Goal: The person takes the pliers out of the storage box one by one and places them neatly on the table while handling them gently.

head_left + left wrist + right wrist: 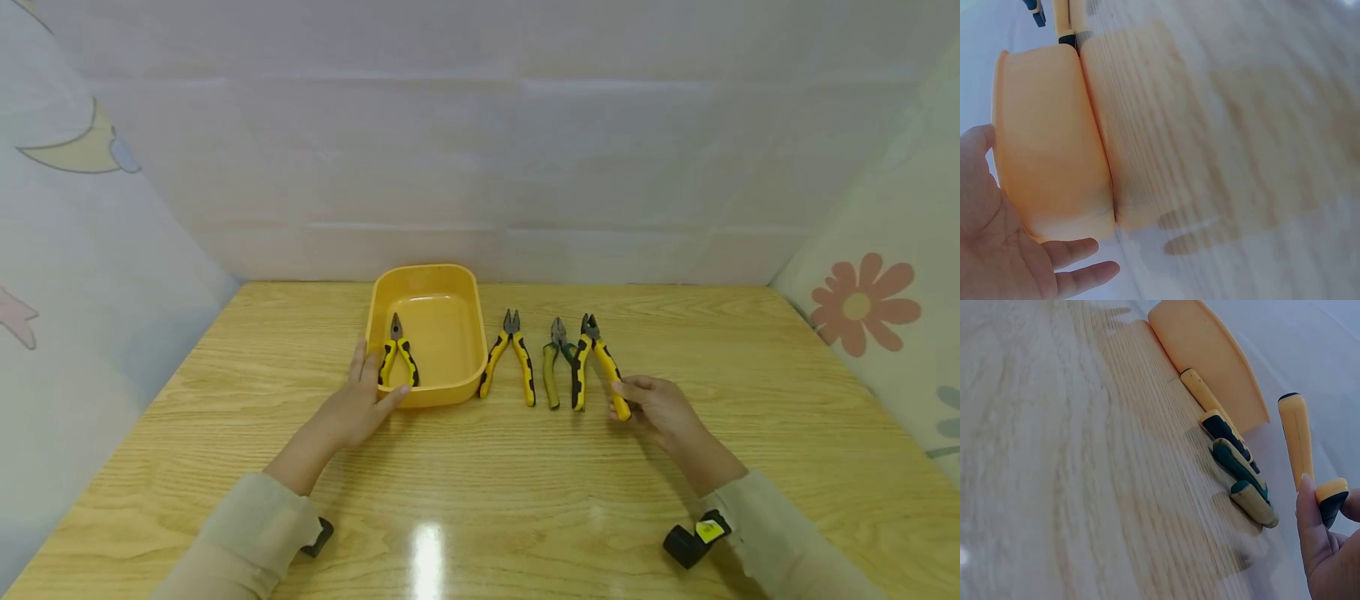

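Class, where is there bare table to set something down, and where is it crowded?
Free: the table left of the left hand, right of the right hand, and between the sleeves. Crowded: the row of pliers between the yellow tray and right hand.

left sleeve (247,533): pale beige, long, plain, loose folds near the cuff
right sleeve (780,537): same pale beige, creased cloth
left wrist unit (319,537): black, small angular part showing past the cuff
right wrist unit (684,547): black, blocky, chunky end
sticker (708,530): yellow, on right unit, dark marking too small to read
left hand (363,403): bare
right hand (663,408): bare
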`<action>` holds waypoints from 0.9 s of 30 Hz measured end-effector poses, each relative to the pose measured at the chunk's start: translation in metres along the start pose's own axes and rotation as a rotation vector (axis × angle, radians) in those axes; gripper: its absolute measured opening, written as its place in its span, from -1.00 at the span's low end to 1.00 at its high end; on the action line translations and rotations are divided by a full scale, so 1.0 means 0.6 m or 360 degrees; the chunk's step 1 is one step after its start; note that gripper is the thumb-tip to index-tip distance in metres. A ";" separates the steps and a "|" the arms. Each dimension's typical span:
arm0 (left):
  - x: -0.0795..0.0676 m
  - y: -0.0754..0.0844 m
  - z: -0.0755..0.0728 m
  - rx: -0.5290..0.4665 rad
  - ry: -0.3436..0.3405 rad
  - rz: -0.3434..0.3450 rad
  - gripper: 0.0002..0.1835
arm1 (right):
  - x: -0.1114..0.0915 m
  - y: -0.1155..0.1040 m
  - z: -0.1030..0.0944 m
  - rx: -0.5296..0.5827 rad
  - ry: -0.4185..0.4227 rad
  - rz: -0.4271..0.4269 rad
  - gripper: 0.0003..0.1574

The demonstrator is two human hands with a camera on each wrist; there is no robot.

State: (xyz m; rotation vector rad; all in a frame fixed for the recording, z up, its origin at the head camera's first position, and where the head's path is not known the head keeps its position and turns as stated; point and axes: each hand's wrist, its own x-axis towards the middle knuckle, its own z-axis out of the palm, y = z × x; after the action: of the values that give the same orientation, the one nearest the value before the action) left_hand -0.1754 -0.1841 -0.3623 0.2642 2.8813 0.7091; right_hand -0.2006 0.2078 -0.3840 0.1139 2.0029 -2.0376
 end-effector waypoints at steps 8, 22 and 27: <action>0.001 0.000 -0.001 0.0000 -0.0001 -0.0008 -0.11 | -0.012 -0.016 0.005 -0.0016 0.0035 0.0033 -0.33; 0.001 -0.002 0.001 -0.0011 -0.0010 -0.0025 -0.13 | -0.007 -0.007 -0.016 -0.0067 0.0112 0.0057 -0.40; 0.001 -0.002 0.001 -0.0011 -0.0007 -0.0014 -0.11 | -0.004 -0.006 -0.017 -0.0071 0.0142 0.0070 -0.43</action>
State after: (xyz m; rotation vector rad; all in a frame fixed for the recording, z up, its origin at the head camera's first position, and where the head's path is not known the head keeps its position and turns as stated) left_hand -0.1758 -0.1851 -0.3633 0.2515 2.8737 0.7162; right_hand -0.2004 0.2181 -0.3800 0.2420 2.0781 -1.9927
